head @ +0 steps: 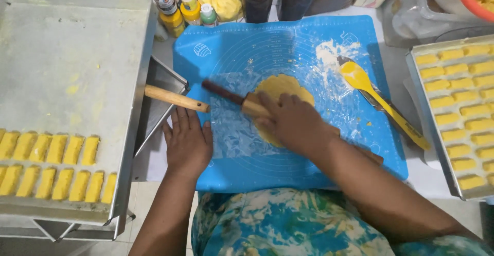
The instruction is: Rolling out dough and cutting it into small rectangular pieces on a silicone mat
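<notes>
Patterned cloth (288, 225) covers her lap. Left hand (188, 142) lies flat, fingers spread, on blue mat (319, 45). Right hand (293, 122) grips rolling pin (175, 99) over yellow dough (280, 88). At nine o'clock, tray (72, 55) holds fourteen yellow bars.

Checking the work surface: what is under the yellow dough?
The yellow dough lies on a clear plastic sheet spread over the blue mat. The right hand covers the dough's near part, so what lies beneath there cannot be seen.

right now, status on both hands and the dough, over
Left hand flat on the blue mat edge. Right hand pressing the rolling pin over the yellow dough. Yellow spatula lies clear to the right.
</notes>
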